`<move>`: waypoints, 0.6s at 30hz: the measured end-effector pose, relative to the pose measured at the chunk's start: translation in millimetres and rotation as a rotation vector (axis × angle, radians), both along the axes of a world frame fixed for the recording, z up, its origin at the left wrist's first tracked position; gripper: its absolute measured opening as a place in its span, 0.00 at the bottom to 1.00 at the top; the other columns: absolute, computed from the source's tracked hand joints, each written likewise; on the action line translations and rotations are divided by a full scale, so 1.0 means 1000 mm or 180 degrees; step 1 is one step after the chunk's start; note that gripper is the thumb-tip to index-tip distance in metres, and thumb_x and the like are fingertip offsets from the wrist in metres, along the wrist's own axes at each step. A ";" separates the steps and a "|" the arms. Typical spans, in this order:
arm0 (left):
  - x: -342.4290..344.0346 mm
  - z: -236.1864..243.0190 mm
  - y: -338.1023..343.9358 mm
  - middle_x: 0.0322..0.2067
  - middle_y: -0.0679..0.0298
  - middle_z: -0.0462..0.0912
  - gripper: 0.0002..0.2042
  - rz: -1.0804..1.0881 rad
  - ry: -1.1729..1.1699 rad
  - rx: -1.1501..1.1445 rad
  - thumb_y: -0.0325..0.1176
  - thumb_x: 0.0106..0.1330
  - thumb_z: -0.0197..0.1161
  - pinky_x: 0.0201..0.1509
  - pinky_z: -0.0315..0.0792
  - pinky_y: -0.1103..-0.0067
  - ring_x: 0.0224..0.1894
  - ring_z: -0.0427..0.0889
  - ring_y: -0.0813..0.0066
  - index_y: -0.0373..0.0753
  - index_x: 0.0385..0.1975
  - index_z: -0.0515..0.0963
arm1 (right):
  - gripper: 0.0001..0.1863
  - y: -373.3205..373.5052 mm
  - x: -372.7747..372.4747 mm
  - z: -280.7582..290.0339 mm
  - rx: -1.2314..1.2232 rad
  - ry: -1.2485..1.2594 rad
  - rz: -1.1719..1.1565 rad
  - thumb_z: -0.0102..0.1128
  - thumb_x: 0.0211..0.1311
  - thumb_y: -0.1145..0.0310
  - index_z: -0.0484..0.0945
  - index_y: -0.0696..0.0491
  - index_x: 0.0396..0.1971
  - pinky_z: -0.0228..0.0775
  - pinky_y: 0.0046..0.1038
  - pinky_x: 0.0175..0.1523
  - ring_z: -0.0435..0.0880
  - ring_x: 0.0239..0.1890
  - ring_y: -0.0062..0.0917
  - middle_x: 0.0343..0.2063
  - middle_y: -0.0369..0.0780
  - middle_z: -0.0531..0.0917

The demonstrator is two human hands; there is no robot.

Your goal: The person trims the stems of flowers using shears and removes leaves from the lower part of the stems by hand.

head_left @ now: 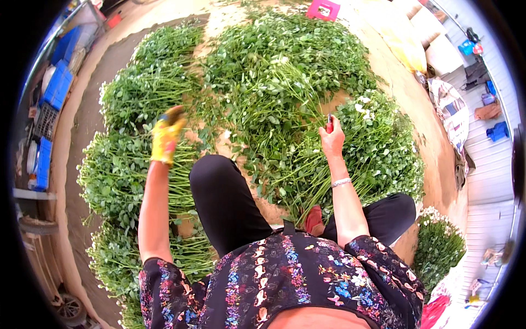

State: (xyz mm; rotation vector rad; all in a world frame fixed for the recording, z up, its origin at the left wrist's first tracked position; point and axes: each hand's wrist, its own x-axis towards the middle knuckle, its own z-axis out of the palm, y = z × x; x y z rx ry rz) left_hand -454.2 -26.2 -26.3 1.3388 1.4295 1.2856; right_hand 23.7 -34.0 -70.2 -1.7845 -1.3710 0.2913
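Note:
My left hand (pixel 167 136), in a yellow glove with darker fingertips, is over the left row of cut flower stems (pixel 148 98). Its fingers look stretched out, slightly blurred, and I see nothing in them. My bare right hand (pixel 332 140) is closed around small red-handled pruning shears (pixel 330 125), whose tip points away from me. Beneath and around that hand spreads a large heap of green leafy stems (pixel 257 104). Beside it on the right lie stems with white flowers (pixel 378 140). Whether the shears touch any stem is hard to tell.
My bent knees (pixel 227 197) frame the near side of the heap. A pink plastic stool (pixel 323 10) stands at the far end. Blue crates (pixel 57 86) line the left side. Another white-flowered bundle (pixel 436 249) is at the right, near a pale corrugated wall (pixel 482 181).

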 end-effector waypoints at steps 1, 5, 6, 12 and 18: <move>0.033 0.014 0.011 0.46 0.62 0.80 0.18 -0.0525 -0.0298 -0.0096 0.28 0.60 0.60 0.53 0.69 0.79 0.46 0.77 0.76 0.35 0.51 0.74 | 0.28 -0.004 -0.005 0.014 0.0117 0.0121 0.0008 0.66 0.45 0.74 0.71 0.56 0.50 0.72 0.28 0.44 0.79 0.35 0.29 0.36 0.43 0.80; 0.141 0.068 0.042 0.42 0.67 0.81 0.16 -0.1972 0.0380 -0.0724 0.33 0.62 0.60 0.45 0.74 0.80 0.42 0.78 0.79 0.41 0.50 0.76 | 0.29 -0.018 -0.042 0.070 0.0358 0.0990 0.0180 0.66 0.46 0.77 0.69 0.56 0.52 0.69 0.16 0.39 0.71 0.31 0.13 0.34 0.32 0.74; 0.157 0.068 0.047 0.44 0.66 0.80 0.16 -0.2169 0.0109 -0.0847 0.36 0.63 0.60 0.44 0.75 0.79 0.43 0.78 0.78 0.40 0.50 0.76 | 0.29 -0.023 -0.056 0.087 0.0321 0.1160 0.0273 0.66 0.47 0.78 0.69 0.56 0.53 0.69 0.16 0.39 0.70 0.31 0.13 0.34 0.32 0.73; 0.218 0.079 0.074 0.45 0.61 0.80 0.15 -0.2451 -0.1782 -0.0816 0.34 0.64 0.61 0.44 0.76 0.76 0.46 0.80 0.70 0.39 0.49 0.71 | 0.30 -0.033 -0.093 0.114 0.0738 0.1587 0.0640 0.64 0.48 0.78 0.67 0.56 0.55 0.66 0.17 0.43 0.69 0.33 0.15 0.33 0.33 0.71; 0.236 0.099 0.068 0.45 0.60 0.80 0.10 -0.1789 -0.2571 -0.1070 0.28 0.66 0.54 0.39 0.78 0.72 0.43 0.82 0.63 0.39 0.46 0.73 | 0.31 -0.029 -0.095 0.097 0.0678 0.1766 0.0752 0.64 0.47 0.79 0.68 0.56 0.55 0.67 0.19 0.45 0.71 0.35 0.16 0.35 0.34 0.73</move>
